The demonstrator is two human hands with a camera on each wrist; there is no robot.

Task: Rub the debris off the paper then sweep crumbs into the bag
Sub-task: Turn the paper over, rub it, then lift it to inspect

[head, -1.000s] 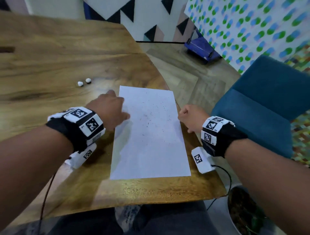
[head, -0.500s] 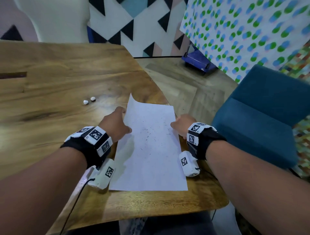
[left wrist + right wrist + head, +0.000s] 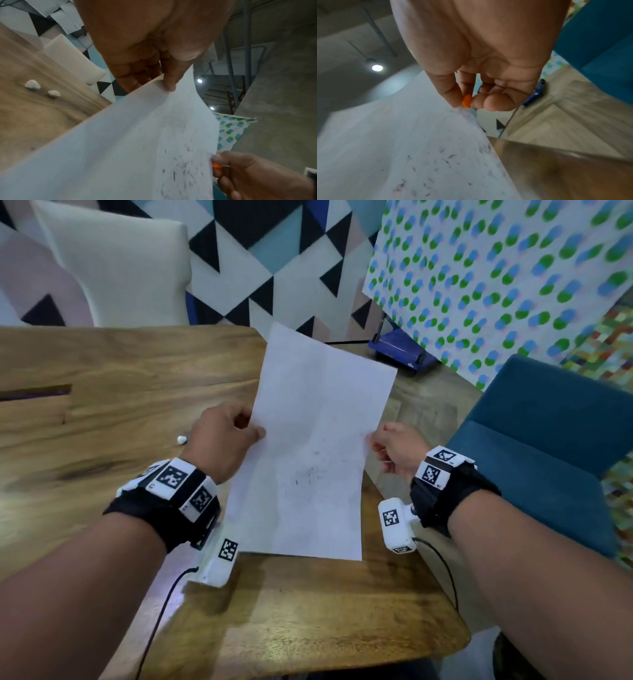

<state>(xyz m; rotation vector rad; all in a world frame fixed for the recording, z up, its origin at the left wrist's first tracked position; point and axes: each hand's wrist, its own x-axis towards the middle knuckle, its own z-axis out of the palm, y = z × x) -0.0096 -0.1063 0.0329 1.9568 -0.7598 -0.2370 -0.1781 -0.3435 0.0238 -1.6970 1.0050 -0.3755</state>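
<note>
A white sheet of paper (image 3: 308,446) is lifted off the wooden table (image 3: 102,392), far end tilted up, near edge still low. Dark crumbs (image 3: 310,474) lie scattered on its lower middle, also seen as crumbs (image 3: 436,165) in the right wrist view. My left hand (image 3: 236,433) pinches the paper's left edge, thumb on top of the paper (image 3: 137,135). My right hand (image 3: 387,446) pinches the right edge of the paper (image 3: 402,142) and also holds a small orange piece (image 3: 466,102) between thumb and fingers. No bag is in view.
Two small white lumps (image 3: 42,88) lie on the table left of my left hand; one lump (image 3: 181,439) shows in the head view. A teal chair (image 3: 548,446) stands right of the table, a cream chair (image 3: 120,268) at the far side, a blue object (image 3: 400,350) on the floor.
The paper lay flat a second ago; both hands have taken its side edges and raised it, far end highest. The crumbs have slid toward the lower middle.
</note>
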